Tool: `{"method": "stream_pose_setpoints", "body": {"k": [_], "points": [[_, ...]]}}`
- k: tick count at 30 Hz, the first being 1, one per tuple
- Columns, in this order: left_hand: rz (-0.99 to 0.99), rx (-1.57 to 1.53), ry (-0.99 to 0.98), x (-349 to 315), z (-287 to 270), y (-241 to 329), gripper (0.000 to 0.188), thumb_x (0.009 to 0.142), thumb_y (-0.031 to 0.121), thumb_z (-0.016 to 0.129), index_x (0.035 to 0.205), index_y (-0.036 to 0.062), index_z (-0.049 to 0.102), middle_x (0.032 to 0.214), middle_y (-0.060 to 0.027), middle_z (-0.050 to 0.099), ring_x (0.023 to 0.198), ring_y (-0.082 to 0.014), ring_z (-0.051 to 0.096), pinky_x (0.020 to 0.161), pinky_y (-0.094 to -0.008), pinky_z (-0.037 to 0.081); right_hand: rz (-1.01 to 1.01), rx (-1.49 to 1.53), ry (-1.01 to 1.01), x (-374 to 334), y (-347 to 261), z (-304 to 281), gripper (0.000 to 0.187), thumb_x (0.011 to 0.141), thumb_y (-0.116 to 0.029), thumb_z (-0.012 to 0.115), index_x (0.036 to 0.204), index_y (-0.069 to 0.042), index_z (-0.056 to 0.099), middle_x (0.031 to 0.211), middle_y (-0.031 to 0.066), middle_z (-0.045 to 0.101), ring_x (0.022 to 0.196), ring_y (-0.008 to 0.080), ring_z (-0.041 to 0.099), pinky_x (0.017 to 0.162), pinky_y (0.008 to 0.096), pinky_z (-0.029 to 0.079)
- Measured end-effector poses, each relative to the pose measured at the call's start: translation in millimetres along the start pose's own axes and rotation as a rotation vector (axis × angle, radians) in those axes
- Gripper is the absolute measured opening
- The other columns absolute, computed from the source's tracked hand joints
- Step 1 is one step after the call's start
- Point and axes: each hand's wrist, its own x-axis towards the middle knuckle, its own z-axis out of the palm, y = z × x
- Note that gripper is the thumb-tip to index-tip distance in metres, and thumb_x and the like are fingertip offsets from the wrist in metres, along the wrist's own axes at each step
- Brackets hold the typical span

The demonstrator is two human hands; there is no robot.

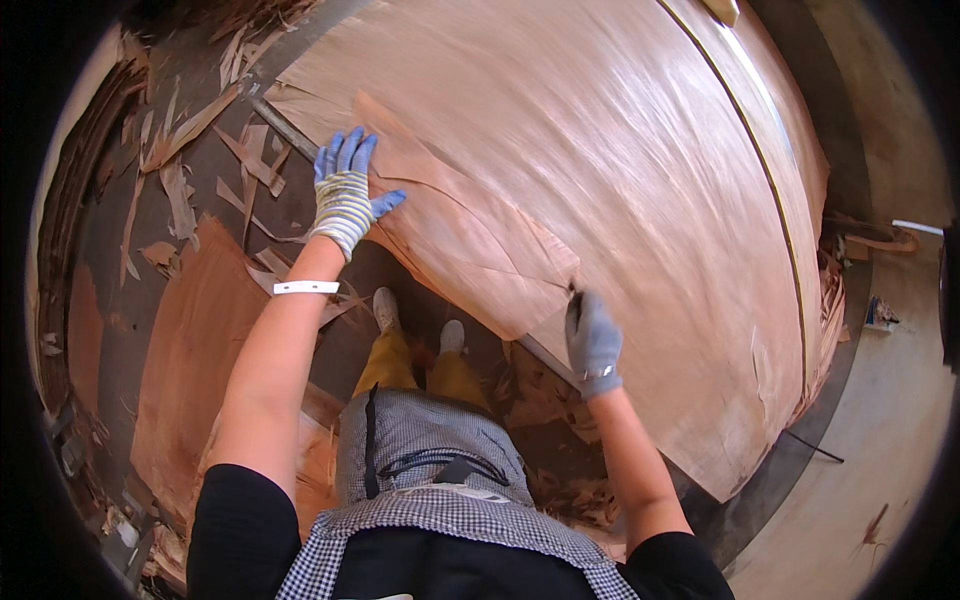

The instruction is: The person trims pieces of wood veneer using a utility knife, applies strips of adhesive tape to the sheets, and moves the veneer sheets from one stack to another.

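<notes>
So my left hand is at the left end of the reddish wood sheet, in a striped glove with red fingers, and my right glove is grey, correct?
Not quite: the head view shows the striped left glove has blue fingers, not red. The reddish wood sheet and grey right glove are as you said.

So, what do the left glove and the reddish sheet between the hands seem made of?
Left glove: likely knit fabric, matte, from its striped back; the blue fingers could be rubber-coated.
Reddish sheet: probably thin wood veneer, unvarnished, from its dull surface, grain and splits.
</notes>
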Motion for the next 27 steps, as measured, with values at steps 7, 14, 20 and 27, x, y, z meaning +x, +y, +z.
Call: {"method": "stream_pose_setpoints", "body": {"k": [7, 14, 20, 27], "points": [[-0.236, 0.098, -0.113, -0.2, 0.3, 11.2, 0.121, 0.057, 0.055, 0.083, 0.151, 0.0131, 0.018, 0.152, -0.0213, 0.023, 0.140, -0.0396, 0.022, 0.114, -0.0529, 0.017, 0.172, 0.100, -0.190, 74.6, -19.2, -3.6, 0.028, 0.077, -0.027, 0.071, 0.092, -0.007, 0.058, 0.087, 0.0170, 0.065, 0.084, 0.0377, 0.063, 0.068, 0.0470, 0.050], [-0.202, -0.010, -0.013, -3.3, -4.4, 11.4, 0.123, 0.056, 0.051, 0.083, 0.149, 0.0075, 0.017, 0.149, -0.0258, 0.027, 0.137, -0.0418, 0.026, 0.114, -0.0537, 0.017, -0.114, 0.863, -0.821, 14.8, -59.6, -67.2, 0.035, 0.083, -0.028, 0.071, 0.108, -0.005, 0.067, 0.093, 0.0206, 0.067, 0.085, 0.0211, 0.068, 0.074, 0.0317, 0.050], [-0.241, 0.005, -0.044, 1.4, -11.5, 18.5, 0.118, 0.058, 0.047, 0.083, 0.149, 0.0094, 0.018, 0.148, -0.0232, 0.028, 0.137, -0.0426, 0.026, 0.113, -0.0562, 0.017, -0.234, 0.440, -0.282, 52.0, -100.2, -16.8, 0.034, 0.085, -0.037, 0.063, 0.108, -0.012, 0.064, 0.097, 0.0154, 0.066, 0.087, 0.0363, 0.063, 0.074, 0.0435, 0.050], [0.100, 0.007, 0.333, -35.1, -61.5, 46.6, 0.098, 0.062, 0.042, 0.082, 0.146, 0.0257, 0.033, 0.149, -0.0156, 0.029, 0.137, -0.0395, 0.027, 0.110, -0.0632, 0.018, -0.098, 0.407, -0.218, 46.9, -98.5, 4.8, 0.032, 0.086, -0.036, 0.062, 0.106, -0.012, 0.065, 0.092, 0.0144, 0.067, 0.084, 0.0353, 0.064, 0.072, 0.0434, 0.050]]}}
